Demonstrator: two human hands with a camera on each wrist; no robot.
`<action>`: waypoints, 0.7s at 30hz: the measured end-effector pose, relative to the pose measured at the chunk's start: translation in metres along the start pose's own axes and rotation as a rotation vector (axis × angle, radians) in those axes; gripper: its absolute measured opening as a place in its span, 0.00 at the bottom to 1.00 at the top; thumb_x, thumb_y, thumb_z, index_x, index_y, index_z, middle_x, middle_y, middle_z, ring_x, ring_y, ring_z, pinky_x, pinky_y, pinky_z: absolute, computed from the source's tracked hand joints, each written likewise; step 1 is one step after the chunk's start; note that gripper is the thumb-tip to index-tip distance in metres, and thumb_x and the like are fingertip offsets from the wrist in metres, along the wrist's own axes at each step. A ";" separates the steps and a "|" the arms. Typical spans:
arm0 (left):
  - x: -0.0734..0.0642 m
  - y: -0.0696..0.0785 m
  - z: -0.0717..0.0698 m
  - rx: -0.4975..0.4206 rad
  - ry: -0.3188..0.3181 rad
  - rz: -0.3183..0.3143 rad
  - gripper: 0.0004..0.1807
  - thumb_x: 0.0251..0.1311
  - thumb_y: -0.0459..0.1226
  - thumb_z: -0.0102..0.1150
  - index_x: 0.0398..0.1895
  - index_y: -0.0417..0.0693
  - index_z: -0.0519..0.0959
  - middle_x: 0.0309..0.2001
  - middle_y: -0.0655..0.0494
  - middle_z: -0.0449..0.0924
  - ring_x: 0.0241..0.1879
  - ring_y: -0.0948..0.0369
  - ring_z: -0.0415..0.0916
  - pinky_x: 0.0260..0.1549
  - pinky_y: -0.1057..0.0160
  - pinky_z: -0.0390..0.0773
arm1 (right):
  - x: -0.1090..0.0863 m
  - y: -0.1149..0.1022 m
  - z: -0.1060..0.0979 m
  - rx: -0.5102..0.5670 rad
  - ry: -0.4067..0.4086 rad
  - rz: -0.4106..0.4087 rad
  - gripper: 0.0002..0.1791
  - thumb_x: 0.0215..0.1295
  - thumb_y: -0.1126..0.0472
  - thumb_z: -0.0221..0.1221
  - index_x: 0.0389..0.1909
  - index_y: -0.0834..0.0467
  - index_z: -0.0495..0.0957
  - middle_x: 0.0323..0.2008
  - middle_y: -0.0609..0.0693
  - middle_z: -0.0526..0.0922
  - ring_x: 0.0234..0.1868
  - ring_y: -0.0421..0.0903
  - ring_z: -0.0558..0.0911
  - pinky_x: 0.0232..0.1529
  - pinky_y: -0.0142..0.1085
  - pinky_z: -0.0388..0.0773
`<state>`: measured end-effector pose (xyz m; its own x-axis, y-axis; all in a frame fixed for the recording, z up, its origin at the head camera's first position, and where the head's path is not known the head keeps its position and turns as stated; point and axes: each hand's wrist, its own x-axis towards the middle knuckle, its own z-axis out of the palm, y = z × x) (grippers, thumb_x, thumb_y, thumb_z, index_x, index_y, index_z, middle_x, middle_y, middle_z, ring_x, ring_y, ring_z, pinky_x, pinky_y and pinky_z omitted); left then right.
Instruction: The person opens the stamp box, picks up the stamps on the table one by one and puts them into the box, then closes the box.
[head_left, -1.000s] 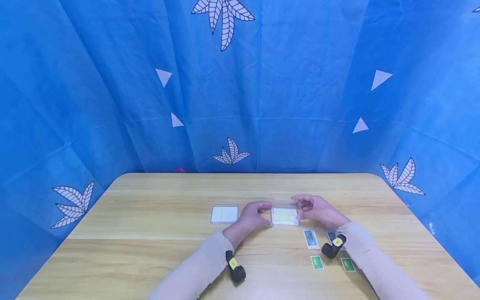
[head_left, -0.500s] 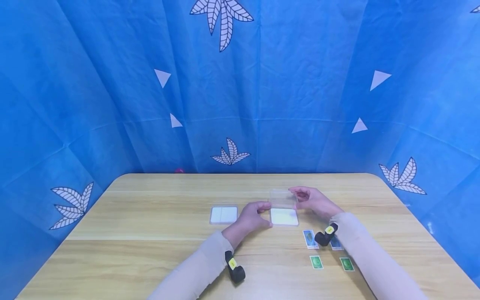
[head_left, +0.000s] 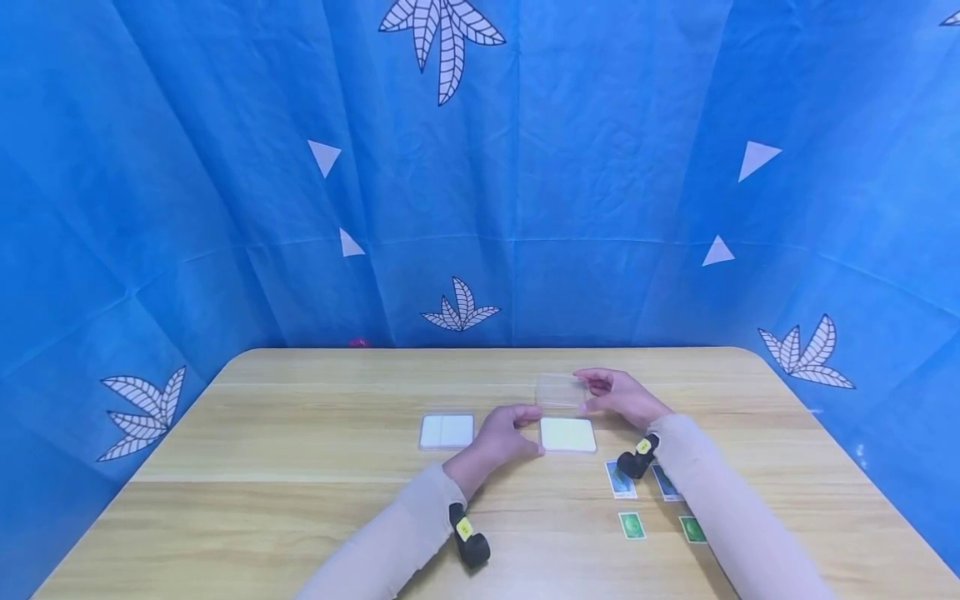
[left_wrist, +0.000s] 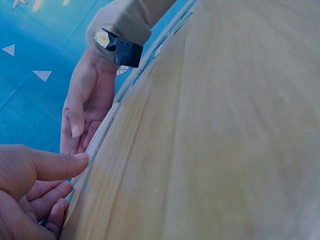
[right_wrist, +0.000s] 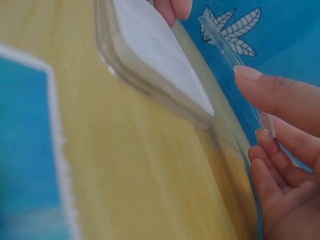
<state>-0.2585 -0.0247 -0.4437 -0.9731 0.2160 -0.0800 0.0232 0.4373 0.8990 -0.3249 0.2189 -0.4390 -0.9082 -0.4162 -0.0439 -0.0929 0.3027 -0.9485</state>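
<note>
One hand (head_left: 624,397) pinches clear rectangular plastic (head_left: 559,390).

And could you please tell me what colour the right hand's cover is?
The cover is clear and colourless, best seen in the right wrist view.

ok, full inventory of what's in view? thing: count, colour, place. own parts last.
table: 1, light wood, under everything
curtain: 1, blue with white print, behind and around the table
left box: 1, clear, white inside, mid-table
right box: 1, clear, white inside, right of the left box
lid: 1, clear, apart from the right box, beyond it
blue cards: 2, blue, white borders, nearer than the right box, partly covered
green cards: 2, green, white borders, nearer still
red spot: 1, red, far table edge, too small to identify
wrist cameras: 2, black, yellow labels, one per wrist
sleeves: 2, pale beige, both arms
left hand: 1, gripping the right box
right hand: 1, pinching the lid
</note>
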 end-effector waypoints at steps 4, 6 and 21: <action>0.000 0.000 0.000 0.001 0.002 -0.005 0.31 0.38 0.30 0.73 0.52 0.54 0.79 0.51 0.61 0.79 0.53 0.54 0.72 0.56 0.54 0.71 | 0.004 0.003 -0.001 -0.008 0.004 -0.002 0.38 0.52 0.67 0.66 0.64 0.69 0.62 0.65 0.67 0.63 0.66 0.63 0.61 0.68 0.50 0.55; 0.000 -0.001 0.000 0.002 0.004 -0.003 0.31 0.38 0.30 0.73 0.52 0.54 0.79 0.51 0.60 0.79 0.53 0.54 0.72 0.56 0.54 0.72 | 0.006 0.003 -0.001 -0.012 0.006 0.000 0.38 0.51 0.67 0.66 0.64 0.69 0.63 0.65 0.67 0.64 0.65 0.63 0.62 0.68 0.50 0.56; -0.001 0.000 0.000 -0.003 0.007 0.007 0.31 0.37 0.29 0.73 0.52 0.52 0.79 0.51 0.59 0.80 0.53 0.54 0.72 0.57 0.55 0.71 | 0.012 0.001 -0.002 -0.095 0.018 0.039 0.37 0.51 0.64 0.68 0.63 0.66 0.65 0.62 0.64 0.68 0.60 0.59 0.67 0.64 0.50 0.63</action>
<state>-0.2579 -0.0247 -0.4439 -0.9744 0.2133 -0.0706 0.0295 0.4331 0.9009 -0.3364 0.2159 -0.4401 -0.9189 -0.3875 -0.0736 -0.0951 0.3987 -0.9121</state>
